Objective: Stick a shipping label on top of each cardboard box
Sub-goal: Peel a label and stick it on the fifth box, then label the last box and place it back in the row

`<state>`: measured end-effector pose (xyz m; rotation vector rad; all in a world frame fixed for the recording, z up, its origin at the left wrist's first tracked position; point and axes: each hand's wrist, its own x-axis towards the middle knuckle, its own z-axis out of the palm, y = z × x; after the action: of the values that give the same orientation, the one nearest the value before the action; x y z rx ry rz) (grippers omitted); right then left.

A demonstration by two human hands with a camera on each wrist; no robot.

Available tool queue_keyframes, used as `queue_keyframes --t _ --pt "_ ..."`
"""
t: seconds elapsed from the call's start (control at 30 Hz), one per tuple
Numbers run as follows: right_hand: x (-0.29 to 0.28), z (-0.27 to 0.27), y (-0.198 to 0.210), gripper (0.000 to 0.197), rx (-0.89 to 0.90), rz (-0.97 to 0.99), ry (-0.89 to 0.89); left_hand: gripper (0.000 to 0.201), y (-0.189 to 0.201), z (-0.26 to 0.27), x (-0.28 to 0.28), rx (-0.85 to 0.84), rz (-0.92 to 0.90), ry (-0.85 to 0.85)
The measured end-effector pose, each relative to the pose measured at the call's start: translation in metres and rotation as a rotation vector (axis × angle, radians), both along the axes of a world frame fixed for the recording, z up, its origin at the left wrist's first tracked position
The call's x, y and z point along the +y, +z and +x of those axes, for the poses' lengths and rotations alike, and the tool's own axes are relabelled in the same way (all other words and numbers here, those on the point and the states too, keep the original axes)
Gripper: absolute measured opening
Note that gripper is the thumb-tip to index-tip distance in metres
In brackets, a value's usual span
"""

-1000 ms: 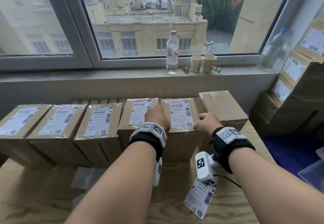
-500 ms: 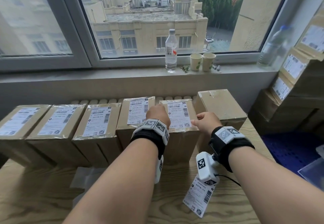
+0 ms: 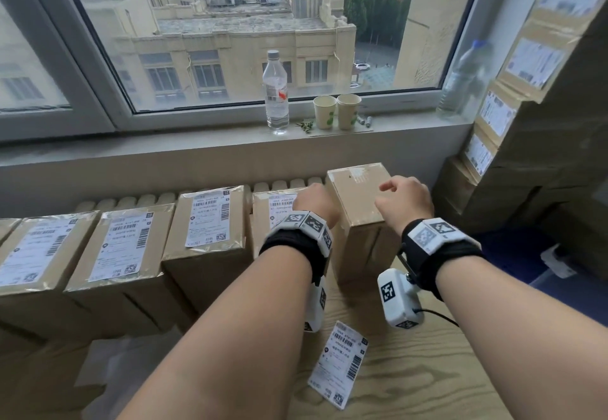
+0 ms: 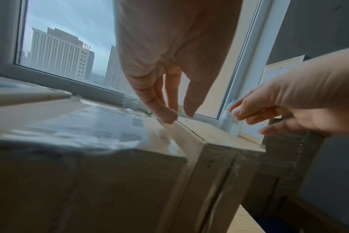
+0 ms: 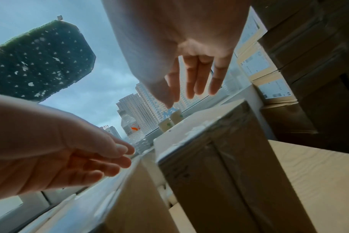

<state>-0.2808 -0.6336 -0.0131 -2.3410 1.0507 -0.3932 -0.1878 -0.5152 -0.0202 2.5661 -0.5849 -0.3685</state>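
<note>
Lying flat on the tabletop (image 3: 427, 370) before the unlabelled cardboard box (image 3: 358, 195), the loose shipping label (image 3: 339, 372) looks thin, light and limp; lift it by one corner. Left hand (image 3: 316, 202) and right hand (image 3: 404, 200) hover relaxed, holding nothing.

water bottle (image 3: 277, 93) and two paper cups (image 3: 337, 111) on windowsill (image 3: 164, 143)

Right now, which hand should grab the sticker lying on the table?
Probably the right hand: it hangs open and free, while the left hand fingers touch the labelled box. The loose label lies between both arms.
</note>
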Motion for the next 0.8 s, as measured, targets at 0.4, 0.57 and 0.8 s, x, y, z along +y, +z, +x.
queue_keyframes --t 0.4,0.57,0.8 --pt "-0.022 -0.024 -0.028 0.050 0.068 0.202 -0.029 0.022 -0.014 -0.023 -0.032 0.104 -0.038 -0.005" --pt "-0.028 -0.034 -0.020 0.049 0.025 0.252 -0.126 0.025 -0.009 -0.033 -0.029 0.157 -0.101 0.013" --pt "-0.030 -0.061 0.007 0.037 -0.148 0.268 -0.183 0.030 0.011 -0.058 -0.020 0.233 -0.295 0.099"
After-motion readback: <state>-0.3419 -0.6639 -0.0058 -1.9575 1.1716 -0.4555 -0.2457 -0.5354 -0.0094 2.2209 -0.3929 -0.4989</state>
